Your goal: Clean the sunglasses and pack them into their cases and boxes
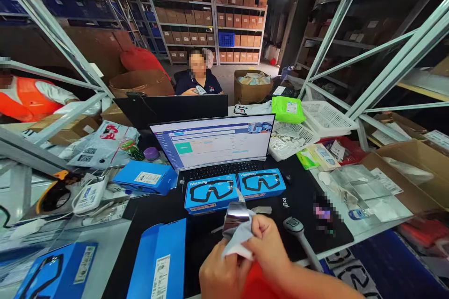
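Low in front of me, my left hand [222,266] is closed around the lower end of a shiny, mirror-like dark lens [235,218], which looks like part of sunglasses. A white cloth [240,239] is bunched against it, and my right hand [268,245] pinches this cloth with curled fingers. Fingers and cloth hide the rest of the lens piece. Just beyond the hands lie two blue eyewear boxes [211,192] side by side before the laptop [217,142]. A blue box with a raised flap [159,259] lies left of my hands.
A handheld scanner [294,226] lies right of my hands on the black mat [333,238]. More blue boxes [145,177] stand at left. White baskets [329,119] and an opened carton [414,163] sit at right. A person [199,79] sits beyond the screens; another in orange is far left.
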### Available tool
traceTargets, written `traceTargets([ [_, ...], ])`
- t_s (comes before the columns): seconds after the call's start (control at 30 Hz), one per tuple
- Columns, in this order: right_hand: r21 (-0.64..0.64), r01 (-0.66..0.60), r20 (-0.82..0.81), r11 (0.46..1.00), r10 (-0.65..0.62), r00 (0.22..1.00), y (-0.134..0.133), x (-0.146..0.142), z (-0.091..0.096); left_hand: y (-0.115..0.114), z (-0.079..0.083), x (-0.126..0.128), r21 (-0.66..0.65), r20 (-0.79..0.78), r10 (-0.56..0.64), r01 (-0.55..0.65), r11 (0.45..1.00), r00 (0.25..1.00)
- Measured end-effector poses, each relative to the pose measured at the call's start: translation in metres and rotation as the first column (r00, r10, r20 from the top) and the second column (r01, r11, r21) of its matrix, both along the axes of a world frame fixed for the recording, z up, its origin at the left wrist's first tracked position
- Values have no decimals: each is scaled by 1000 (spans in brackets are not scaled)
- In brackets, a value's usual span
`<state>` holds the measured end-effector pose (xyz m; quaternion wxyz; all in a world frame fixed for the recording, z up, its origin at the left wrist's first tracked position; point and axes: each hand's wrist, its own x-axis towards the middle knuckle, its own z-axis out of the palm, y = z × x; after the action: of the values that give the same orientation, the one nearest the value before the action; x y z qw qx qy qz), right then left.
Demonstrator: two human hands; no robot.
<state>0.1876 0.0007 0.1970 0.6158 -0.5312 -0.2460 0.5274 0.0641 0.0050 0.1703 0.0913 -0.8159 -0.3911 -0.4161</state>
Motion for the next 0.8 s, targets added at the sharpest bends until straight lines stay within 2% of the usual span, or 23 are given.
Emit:
traceTargets([
  [0.1, -52, -21, -323, 998, 3, 946, 22, 15, 20, -1, 1, -1, 0, -69, -49, 49, 999, 996],
  [0.17, -51, -2, -383, 999, -18, 923, 29, 16, 23, 1, 2, -2, -36, -95, -62, 59, 998, 994],
  [0.23, -32, 60, -293, 998, -67, 954, 23, 8, 15, 5, 5, -3, -59, -86, -51, 46, 997, 995],
  [0.3, 34, 97, -110, 995, -92, 990, 8, -3, 0, 9, 9, -4, -78, -40, -52, 49, 996, 998],
  [0.4, 199, 28, 143, 980, -57, 988, -17, -13, -14, 9, 13, -5, -97, 42, -92, 96, 991, 995],
  [0.47, 264, -36, 191, 964, -16, 981, -22, -9, -8, 6, 14, -6, -90, 87, -115, 123, 988, 990],
  [0.53, 240, -75, 99, 968, 53, 994, -16, 2, 8, 2, 13, -7, -54, 105, -129, 135, 989, 986],
  [0.6, 143, -76, -117, 987, 94, 989, -3, 14, 28, -1, 12, -9, -19, 105, -152, 155, 988, 983],
  [0.67, 44, -75, -293, 996, 85, 952, 9, 21, 40, -1, 12, -11, -13, 73, -182, 183, 983, 981],
  [0.73, 0, -45, -326, 999, 42, 945, 13, 19, 40, 1, 13, -15, -30, 30, -170, 171, 985, 985],
  [0.8, 27, 5, -209, 1000, 1, 978, 6, 7, 27, 4, 14, -18, -40, -17, -131, 130, 991, 991],
])
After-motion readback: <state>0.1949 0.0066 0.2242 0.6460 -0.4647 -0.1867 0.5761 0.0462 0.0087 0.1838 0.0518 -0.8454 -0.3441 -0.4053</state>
